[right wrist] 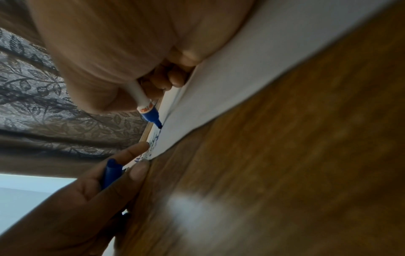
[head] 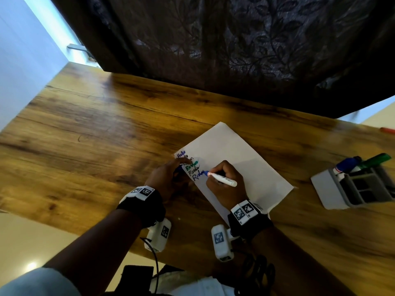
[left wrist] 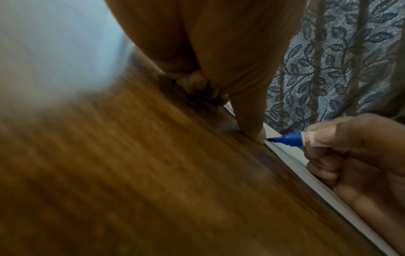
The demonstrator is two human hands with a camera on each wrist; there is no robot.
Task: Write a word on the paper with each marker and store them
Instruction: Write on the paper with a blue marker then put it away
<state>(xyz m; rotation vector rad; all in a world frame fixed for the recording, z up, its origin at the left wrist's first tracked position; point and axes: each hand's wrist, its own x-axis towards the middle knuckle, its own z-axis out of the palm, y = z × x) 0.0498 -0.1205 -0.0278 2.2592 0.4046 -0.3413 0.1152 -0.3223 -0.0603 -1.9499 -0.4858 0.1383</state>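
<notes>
A white sheet of paper lies tilted on the wooden table, with several short lines of blue, black and green writing near its left edge. My right hand grips an uncapped blue marker, white-barrelled, and its tip touches the paper at the end of the lowest blue word. My left hand holds the blue cap and presses a fingertip on the paper's left edge. In the left wrist view the marker tip sits right beside that fingertip.
A grey and white marker holder stands at the right of the table, with a blue marker and a green marker leaning in it. A small red object lies at the far right edge. A dark patterned curtain hangs behind the table.
</notes>
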